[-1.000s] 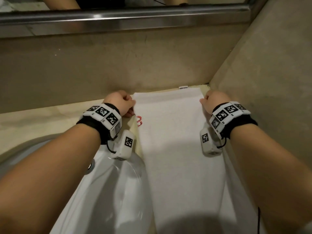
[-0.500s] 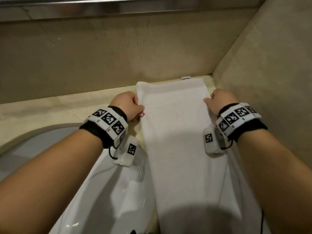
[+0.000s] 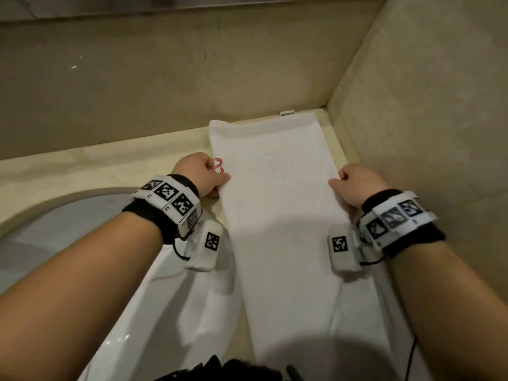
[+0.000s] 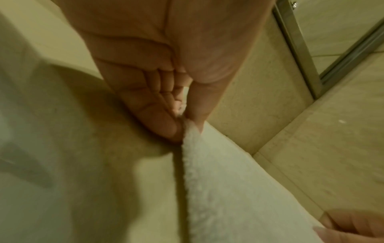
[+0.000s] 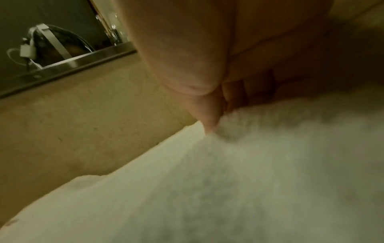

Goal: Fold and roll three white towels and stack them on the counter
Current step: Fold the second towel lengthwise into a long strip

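A white towel (image 3: 277, 204), folded into a long narrow strip, lies on the beige counter (image 3: 82, 171) and runs from the back wall toward me. My left hand (image 3: 203, 174) pinches its left edge between thumb and fingers, and the left wrist view shows that pinch on the towel (image 4: 228, 189) by my left hand (image 4: 182, 121). My right hand (image 3: 351, 182) grips the right edge at the same height; in the right wrist view its thumb presses into the towel (image 5: 228, 189) under my right hand (image 5: 214, 125). A small label (image 3: 286, 114) sticks out at the far end.
A white basin (image 3: 115, 284) sits at the left, partly covered by more white cloth (image 3: 220, 292). Beige walls close the back and the right side (image 3: 426, 119). A small red loop (image 3: 218, 165) lies by my left hand. A mirror edge shows at top.
Both hands have slid toward me along the towel's long edges, away from its far end. The towel itself has stayed flat on the counter.
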`<state>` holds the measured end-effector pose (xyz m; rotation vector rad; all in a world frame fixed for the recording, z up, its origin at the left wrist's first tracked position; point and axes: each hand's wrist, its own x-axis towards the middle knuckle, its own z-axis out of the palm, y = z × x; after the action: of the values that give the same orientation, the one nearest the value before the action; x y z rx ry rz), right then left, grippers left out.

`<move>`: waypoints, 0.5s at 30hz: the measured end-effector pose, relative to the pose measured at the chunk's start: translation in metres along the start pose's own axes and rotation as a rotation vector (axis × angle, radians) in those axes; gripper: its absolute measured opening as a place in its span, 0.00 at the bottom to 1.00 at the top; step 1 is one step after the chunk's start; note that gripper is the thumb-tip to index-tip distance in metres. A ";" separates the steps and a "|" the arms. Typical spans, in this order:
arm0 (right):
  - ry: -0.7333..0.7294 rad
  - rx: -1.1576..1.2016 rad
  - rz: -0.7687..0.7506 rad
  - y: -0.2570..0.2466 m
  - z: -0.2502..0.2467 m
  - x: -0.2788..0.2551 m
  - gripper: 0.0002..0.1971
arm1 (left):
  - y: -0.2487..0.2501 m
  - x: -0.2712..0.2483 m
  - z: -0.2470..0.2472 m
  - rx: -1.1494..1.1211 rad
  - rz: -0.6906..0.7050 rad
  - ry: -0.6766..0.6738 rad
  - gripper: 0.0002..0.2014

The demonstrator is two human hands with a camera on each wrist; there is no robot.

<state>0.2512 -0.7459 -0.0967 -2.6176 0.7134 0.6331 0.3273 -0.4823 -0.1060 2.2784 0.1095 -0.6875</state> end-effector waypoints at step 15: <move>-0.139 0.649 -0.027 0.047 0.030 -0.070 0.13 | -0.010 -0.056 0.031 -0.362 -0.141 -0.212 0.05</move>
<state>0.1622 -0.7436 -0.0963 -1.9645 0.6952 0.4672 0.2633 -0.4895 -0.1022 1.8538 0.2721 -0.8994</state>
